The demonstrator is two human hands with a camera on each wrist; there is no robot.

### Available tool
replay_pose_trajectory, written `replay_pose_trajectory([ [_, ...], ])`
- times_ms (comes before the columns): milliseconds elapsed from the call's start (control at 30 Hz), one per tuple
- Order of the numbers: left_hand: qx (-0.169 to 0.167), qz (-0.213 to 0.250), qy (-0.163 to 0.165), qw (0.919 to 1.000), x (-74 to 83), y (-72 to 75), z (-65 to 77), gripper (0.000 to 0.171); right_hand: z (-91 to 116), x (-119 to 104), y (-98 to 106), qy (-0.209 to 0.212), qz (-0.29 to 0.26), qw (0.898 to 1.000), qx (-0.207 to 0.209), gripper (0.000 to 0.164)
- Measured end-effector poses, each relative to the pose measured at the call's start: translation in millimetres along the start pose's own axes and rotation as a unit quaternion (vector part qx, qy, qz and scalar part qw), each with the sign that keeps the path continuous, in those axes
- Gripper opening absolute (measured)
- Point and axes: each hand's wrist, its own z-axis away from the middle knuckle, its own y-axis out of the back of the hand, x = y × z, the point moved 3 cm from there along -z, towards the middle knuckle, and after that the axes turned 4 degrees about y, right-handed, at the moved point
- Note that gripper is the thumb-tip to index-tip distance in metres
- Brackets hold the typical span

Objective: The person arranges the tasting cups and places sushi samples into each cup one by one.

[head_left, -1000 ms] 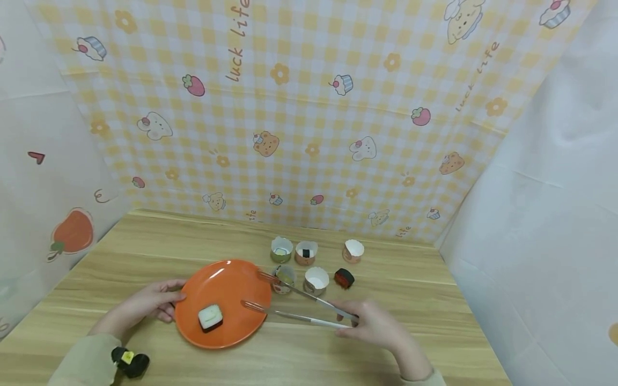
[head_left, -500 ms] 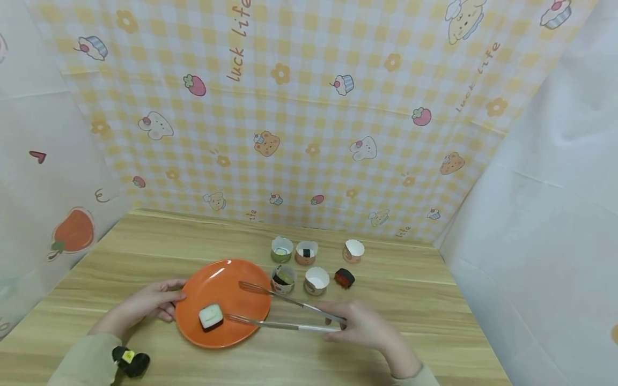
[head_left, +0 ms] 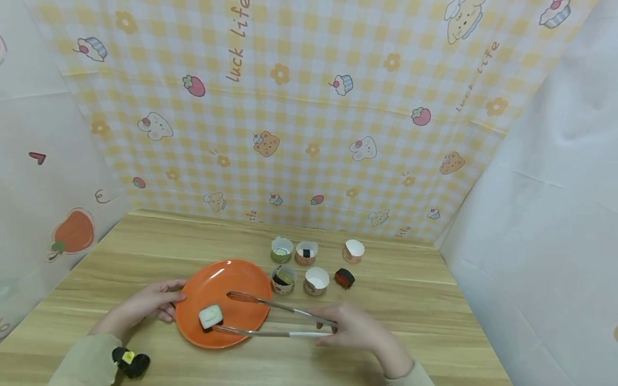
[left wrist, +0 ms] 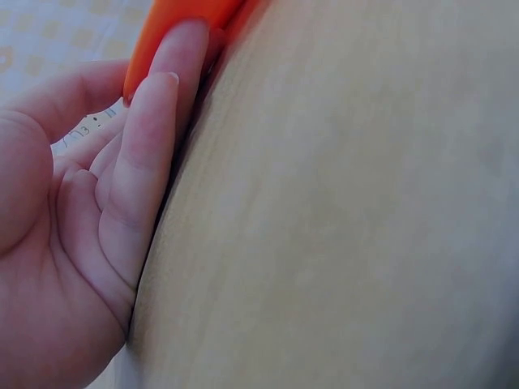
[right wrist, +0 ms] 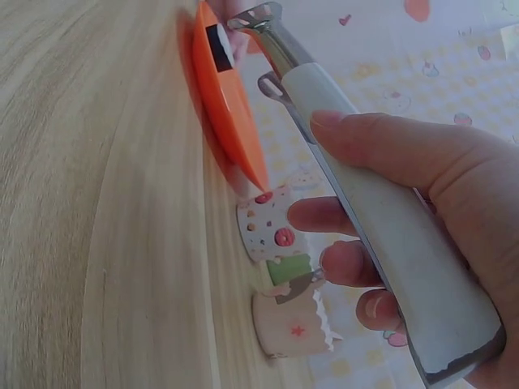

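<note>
On the orange plate [head_left: 232, 273] sits a white-topped sushi piece [head_left: 211, 315] with a dark lower band. My left hand [head_left: 154, 301] pinches the plate's left rim, thumb above and fingers below; the left wrist view shows those fingers [left wrist: 146, 154] beside the tabletop. My right hand [head_left: 351, 331] grips a pair of metal tongs [head_left: 270, 333] with pale handles. The tongs are spread over the plate, the near tip beside the sushi piece and the far tip above bare plate. Whether the near tip touches the sushi piece cannot be told.
Behind and right of the plate stand paper cups: green [head_left: 281, 252], pink [head_left: 306, 254] and patterned [head_left: 283, 281], each holding a piece. Two others [head_left: 316, 282] [head_left: 353, 252] show white insides. A red-and-black sushi piece [head_left: 344, 278] lies nearby. A black object [head_left: 131, 362] is by the left sleeve.
My right hand has moved left and slightly nearer, bringing the tongs from the plate's right edge to the sushi piece. My left hand, the plate and the cups have stayed put.
</note>
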Motion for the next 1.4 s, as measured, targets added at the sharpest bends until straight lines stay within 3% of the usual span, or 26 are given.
replay_pose_trajectory([
  [733, -0.017, 0.015, -0.015, 0.9996, -1.5, 0.5, 0.8, 0.065, -15, 1, -15, 0.019, 0.026, 0.999, -0.011, 0.058],
  [1400, -0.006, 0.005, -0.006, 1.0000, 0.6, -0.5, 1.2, 0.067, -23, 4, -23, 0.016, 0.046, 0.999, -0.019, 0.057],
])
